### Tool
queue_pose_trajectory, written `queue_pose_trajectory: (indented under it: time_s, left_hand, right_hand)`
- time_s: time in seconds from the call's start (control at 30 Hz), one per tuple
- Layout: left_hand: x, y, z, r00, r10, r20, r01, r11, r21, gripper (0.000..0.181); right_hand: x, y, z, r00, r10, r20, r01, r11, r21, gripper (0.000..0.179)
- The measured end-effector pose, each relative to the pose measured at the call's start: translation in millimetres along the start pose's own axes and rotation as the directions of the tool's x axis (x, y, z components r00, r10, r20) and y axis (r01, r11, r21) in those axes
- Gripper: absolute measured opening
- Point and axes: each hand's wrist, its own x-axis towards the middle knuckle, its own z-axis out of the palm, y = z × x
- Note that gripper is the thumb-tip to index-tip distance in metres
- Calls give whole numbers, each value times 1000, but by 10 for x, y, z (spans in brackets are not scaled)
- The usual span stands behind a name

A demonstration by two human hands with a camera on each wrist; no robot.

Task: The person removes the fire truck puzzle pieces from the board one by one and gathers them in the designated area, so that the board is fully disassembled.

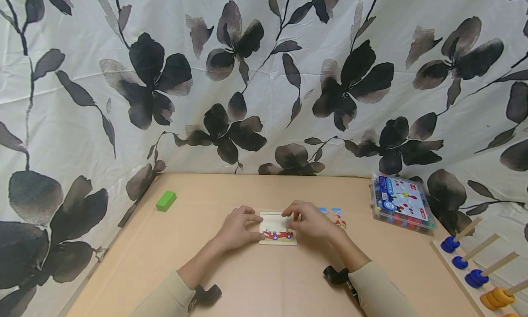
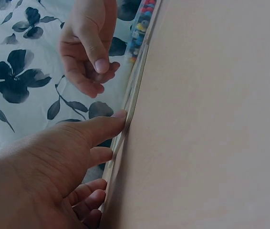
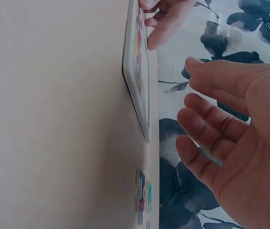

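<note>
A small light wooden puzzle tray (image 1: 277,243) lies on the table. Along its lower part sits a red and blue vehicle picture (image 1: 278,235); the upper part shows bare wood. My left hand (image 1: 239,227) is at the tray's left side, thumb by the lower corner and a finger by the upper one. In the left wrist view its thumb and fingers (image 2: 104,129) touch the tray's edge. Over the tray's right side hovers my right hand (image 1: 311,221); the right wrist view shows its fingers apart, loosely bent, holding nothing. Loose puzzle pieces (image 1: 338,218) lie beyond it, partly hidden.
A green block (image 1: 166,201) lies at the back left. At the back right stands a clear plastic box (image 1: 402,202) of coloured parts. A wooden peg board (image 1: 458,280) with blue and orange rings is at the right edge. A flowered cloth (image 1: 288,101) hangs behind the table.
</note>
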Motion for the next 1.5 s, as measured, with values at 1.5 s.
queue_pose_trajectory:
  time_s: [1.5]
  left_hand:
    - [-3,8,-11,1000,9,-6,-9,1000,5,52]
  right_hand:
    - [191,-199,458,986,-58,159,73,994,-87,20]
